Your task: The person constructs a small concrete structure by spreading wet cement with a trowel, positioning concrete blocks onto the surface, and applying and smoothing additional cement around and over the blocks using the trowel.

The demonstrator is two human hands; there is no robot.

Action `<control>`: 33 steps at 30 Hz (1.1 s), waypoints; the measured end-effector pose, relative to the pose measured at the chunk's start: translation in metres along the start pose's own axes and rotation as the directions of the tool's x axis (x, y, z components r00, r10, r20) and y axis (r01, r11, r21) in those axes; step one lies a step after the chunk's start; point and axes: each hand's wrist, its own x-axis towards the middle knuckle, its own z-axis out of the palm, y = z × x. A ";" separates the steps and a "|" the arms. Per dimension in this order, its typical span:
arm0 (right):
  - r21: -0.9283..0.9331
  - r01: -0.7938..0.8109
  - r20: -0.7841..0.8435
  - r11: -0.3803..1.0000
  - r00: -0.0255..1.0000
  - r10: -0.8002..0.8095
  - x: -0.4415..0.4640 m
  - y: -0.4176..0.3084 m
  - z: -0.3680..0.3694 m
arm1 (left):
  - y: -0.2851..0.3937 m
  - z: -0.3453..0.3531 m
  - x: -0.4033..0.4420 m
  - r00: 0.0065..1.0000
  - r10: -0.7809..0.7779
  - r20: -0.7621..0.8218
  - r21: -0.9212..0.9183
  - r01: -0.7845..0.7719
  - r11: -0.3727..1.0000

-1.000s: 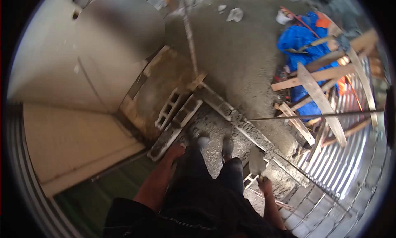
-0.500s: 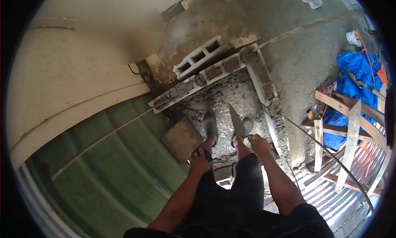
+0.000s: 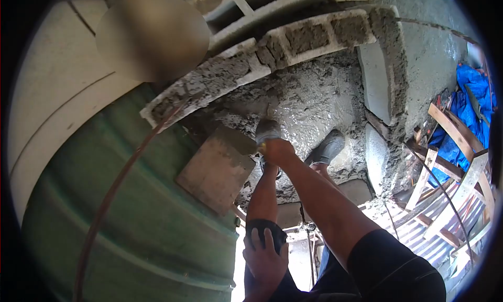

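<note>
My right hand [image 3: 279, 151] is closed round the handle of a trowel [image 3: 237, 140]. The trowel's grey blade points left, over the upper corner of a flat square board [image 3: 217, 171]; whether it touches the board I cannot tell. My left hand [image 3: 263, 257] lies on my left knee with its fingers spread, holding nothing. Under and around my shoes [image 3: 329, 146] is wet grey mortar [image 3: 309, 100]. Beyond it runs a row of concrete blocks [image 3: 251, 71], their cavities filled with mortar.
A hollow block [image 3: 262, 14] lies behind the row. Rods cross the space, one [image 3: 123, 171] over the green corrugated sheet [image 3: 152, 207] at left. At right are wooden pieces [image 3: 456, 145], a blue tarp [image 3: 474, 87] and metal sheeting [image 3: 414, 226].
My view has come closer to the blocks. My right hand has swung the trowel left, from between my feet to the board. My left hand stays on the knee.
</note>
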 end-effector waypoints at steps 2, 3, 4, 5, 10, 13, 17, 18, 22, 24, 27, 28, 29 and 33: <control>-0.031 -0.011 0.008 0.999 1.000 0.011 0.035 0.000 0.011 | -0.003 -0.005 0.008 1.000 0.000 0.014 -0.024 0.000 1.000; -0.058 -0.002 0.012 0.998 1.000 0.003 0.048 0.004 0.013 | -0.005 -0.011 0.013 0.996 0.087 0.027 0.120 -0.090 0.989; -0.068 0.001 -0.012 0.998 1.000 -0.002 0.057 0.012 0.009 | -0.007 -0.012 0.015 0.984 0.172 0.053 0.257 -0.179 0.950; -0.076 0.010 -0.034 0.997 0.999 -0.012 0.065 0.020 0.004 | -0.014 0.009 0.013 0.922 0.317 0.224 0.896 -0.322 0.305; -0.080 -0.147 -0.168 0.986 0.977 0.132 0.043 0.099 -0.049 | -0.017 -0.013 0.018 0.961 0.270 0.067 0.700 -0.238 0.673; -0.050 -0.319 -0.201 0.946 0.931 0.304 0.002 0.130 -0.080 | -0.016 -0.018 0.016 0.999 0.044 -0.014 -0.025 -0.045 0.999; 0.117 -0.369 -0.327 0.922 0.862 0.387 -0.013 0.172 -0.024 | -0.025 -0.003 0.008 1.000 0.007 0.007 -0.148 -0.006 0.989; 0.083 -0.324 -0.349 0.942 0.876 0.332 -0.016 0.176 -0.005 | -0.024 -0.004 0.009 1.000 0.012 0.002 -0.152 -0.012 0.988; 0.081 -0.255 0.038 0.964 0.967 0.253 -0.033 0.074 -0.005 | -0.015 -0.015 0.013 1.000 0.008 -0.005 -0.140 -0.009 0.990; 0.026 -0.168 0.074 0.985 0.983 0.166 -0.004 0.043 -0.006 | -0.009 -0.017 0.017 1.000 0.009 -0.024 -0.126 -0.012 0.992; 0.009 -0.203 0.032 0.979 0.979 0.202 0.063 0.063 -0.025 | -0.004 -0.015 0.020 1.000 -0.005 0.016 -0.126 0.007 0.992; -0.004 -0.187 -0.012 0.982 0.982 0.187 0.069 0.080 -0.041 | -0.002 -0.016 0.020 1.000 0.008 -0.016 -0.117 -0.009 0.993; -0.029 -0.153 -0.006 0.988 0.988 0.153 0.060 0.092 -0.068 | -0.002 -0.017 0.019 0.999 0.023 -0.044 -0.108 -0.027 0.994; -0.009 -0.248 -0.132 0.969 0.960 0.245 0.019 0.166 -0.128 | 0.005 -0.025 0.023 0.999 0.029 -0.015 -0.089 -0.030 0.996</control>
